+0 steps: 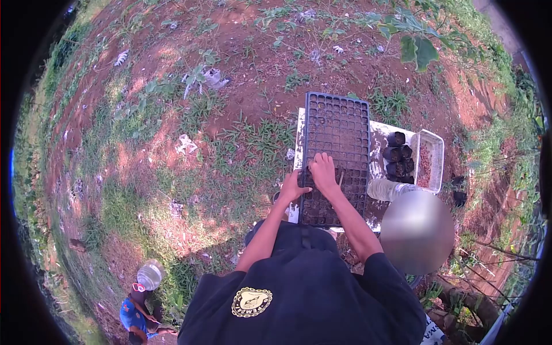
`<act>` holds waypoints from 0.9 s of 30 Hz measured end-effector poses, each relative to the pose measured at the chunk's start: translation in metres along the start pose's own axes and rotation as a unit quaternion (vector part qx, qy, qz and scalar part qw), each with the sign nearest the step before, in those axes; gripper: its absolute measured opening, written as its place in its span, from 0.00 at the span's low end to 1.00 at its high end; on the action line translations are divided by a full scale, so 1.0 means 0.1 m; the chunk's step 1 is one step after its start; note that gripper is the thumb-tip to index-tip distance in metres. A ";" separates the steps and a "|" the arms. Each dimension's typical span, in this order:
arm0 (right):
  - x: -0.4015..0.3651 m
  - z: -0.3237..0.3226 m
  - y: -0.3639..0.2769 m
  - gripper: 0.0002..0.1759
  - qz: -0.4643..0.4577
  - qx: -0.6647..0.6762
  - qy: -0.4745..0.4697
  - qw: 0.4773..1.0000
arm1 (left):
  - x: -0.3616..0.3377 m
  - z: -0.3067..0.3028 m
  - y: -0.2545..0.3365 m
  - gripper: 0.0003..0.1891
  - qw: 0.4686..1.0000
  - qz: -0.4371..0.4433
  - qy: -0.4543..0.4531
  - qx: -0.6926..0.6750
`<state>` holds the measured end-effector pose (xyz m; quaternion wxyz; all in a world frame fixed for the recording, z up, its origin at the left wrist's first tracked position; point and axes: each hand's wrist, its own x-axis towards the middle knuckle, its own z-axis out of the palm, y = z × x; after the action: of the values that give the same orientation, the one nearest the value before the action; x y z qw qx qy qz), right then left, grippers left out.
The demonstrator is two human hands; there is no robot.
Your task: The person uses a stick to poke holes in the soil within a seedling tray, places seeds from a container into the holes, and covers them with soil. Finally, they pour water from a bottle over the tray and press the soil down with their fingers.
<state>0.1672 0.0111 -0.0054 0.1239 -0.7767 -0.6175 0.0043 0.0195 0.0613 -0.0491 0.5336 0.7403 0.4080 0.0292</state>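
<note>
A long black seedling tray [336, 132] with many small square cells lies on a white, soil-marked board [376, 135] before me. Dark soil fills its cells. My left hand [295, 185] grips the tray's left edge, its thumb lying over the rim onto the cells. Just ahead of it, my right hand [323, 171] bends its fingers down onto the left-hand cells. Those fingertips are closed together, and what they hold, if anything, is hidden. A thin stick [341, 177] stands out of the soil to the right of this hand.
Right of the tray are several black soil bags [397, 154], a clear plastic container [437, 150] of reddish seeds [424, 167] and a clear bottle [384, 188]. A blurred round patch covers the area below. A person in blue [133, 316] is at lower left, near a clear jug [150, 275].
</note>
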 end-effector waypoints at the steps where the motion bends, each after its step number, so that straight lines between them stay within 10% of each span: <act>1: 0.00 0.01 0.00 0.07 -0.013 -0.004 0.004 1.000 | -0.01 -0.01 0.00 0.46 1.000 0.003 0.007 -0.005; 17: -0.09 -0.10 0.11 0.04 0.161 0.187 -0.041 0.968 | -0.03 -0.06 0.02 0.45 1.000 0.005 0.010 -0.016; 27: -0.19 -0.22 0.04 0.15 0.016 0.092 -0.047 0.995 | 0.00 -0.01 -0.04 0.44 1.000 0.007 0.010 -0.009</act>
<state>0.1705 -0.0118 0.0119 0.1653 -0.7708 -0.6070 0.0998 0.0163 0.0629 -0.0522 0.5363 0.7376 0.4080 0.0442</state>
